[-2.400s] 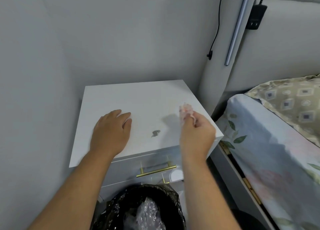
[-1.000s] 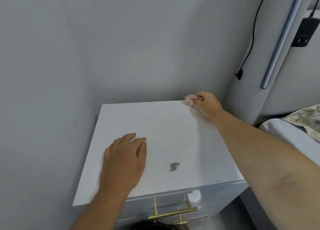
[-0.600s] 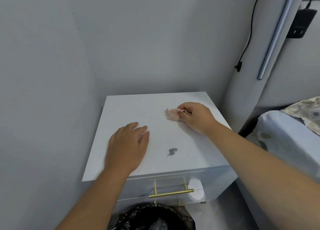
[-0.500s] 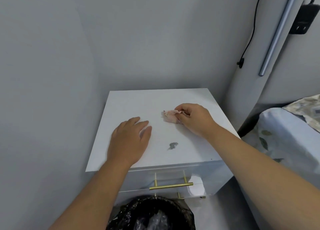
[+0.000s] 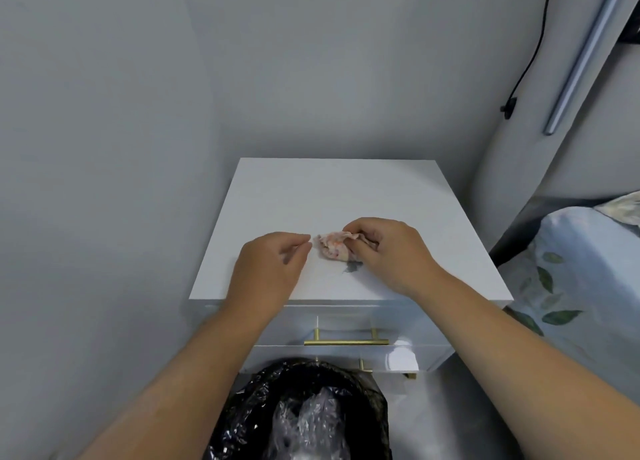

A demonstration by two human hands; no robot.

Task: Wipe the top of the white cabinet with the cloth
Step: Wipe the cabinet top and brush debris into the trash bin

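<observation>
The white cabinet (image 5: 332, 196) stands in a corner, its flat top facing me. A small crumpled pinkish cloth (image 5: 333, 247) lies on the top near the front middle, and my right hand (image 5: 391, 252) grips it and presses it down. A dark grey smudge (image 5: 351, 268) shows on the top just under the cloth and partly under my right fingers. My left hand (image 5: 268, 269) rests on the front left of the top, fingers curled loosely, its fingertips close to the cloth but apart from it, holding nothing.
Grey walls close in behind and to the left. A bin with a black liner (image 5: 304, 414) stands below the cabinet front, under gold drawer handles (image 5: 346, 341). A bed with leaf-print sheet (image 5: 571, 286) sits to the right; a black cable (image 5: 530, 54) hangs on the wall.
My right hand has dragged the cloth from the back right corner to the front middle, onto the dark smudge. My left hand has lifted its flat palm and curled its fingers beside the cloth.
</observation>
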